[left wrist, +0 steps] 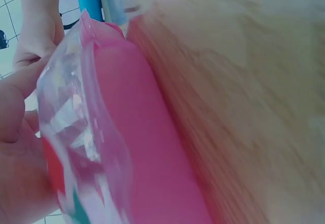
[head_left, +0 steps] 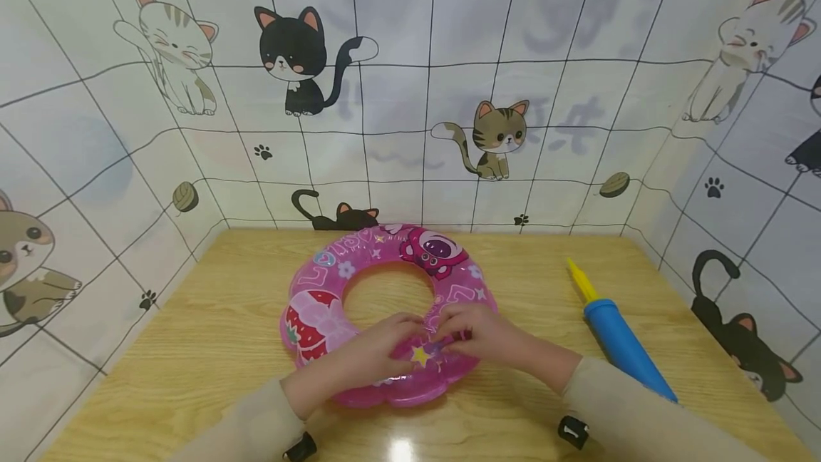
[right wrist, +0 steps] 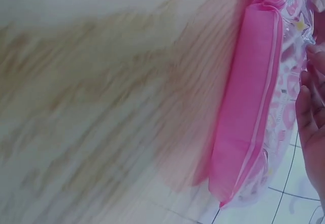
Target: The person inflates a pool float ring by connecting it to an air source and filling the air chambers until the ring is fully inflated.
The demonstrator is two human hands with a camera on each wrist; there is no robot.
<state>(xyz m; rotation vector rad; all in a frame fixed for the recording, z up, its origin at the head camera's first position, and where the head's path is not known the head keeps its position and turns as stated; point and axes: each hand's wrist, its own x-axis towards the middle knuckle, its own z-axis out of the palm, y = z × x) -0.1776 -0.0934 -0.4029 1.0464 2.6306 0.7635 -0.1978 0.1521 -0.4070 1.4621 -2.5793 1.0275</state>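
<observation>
A pink inflatable swim ring (head_left: 321, 269) with a bear, strawberry and star print lies on the wooden table, looking plump. My left hand (head_left: 381, 351) reaches over its near side, thumb and fingers bent down onto the printed top. Facing it, my right hand (head_left: 481, 334) pinches at the same spot beside the yellow star. Whatever small part sits between the fingertips is hidden. In the left wrist view the ring's pink side wall (left wrist: 137, 132) fills the middle. The right wrist view catches the fingers (right wrist: 304, 107) of my right hand against the ring's clear, printed top (right wrist: 284, 92).
A blue hand pump (head_left: 625, 348) with a yellow nozzle (head_left: 580, 280) lies on the table (head_left: 532, 269) to the right of the ring, close by the right forearm. Cat-print cloth walls (head_left: 398, 105) close off the back and both sides.
</observation>
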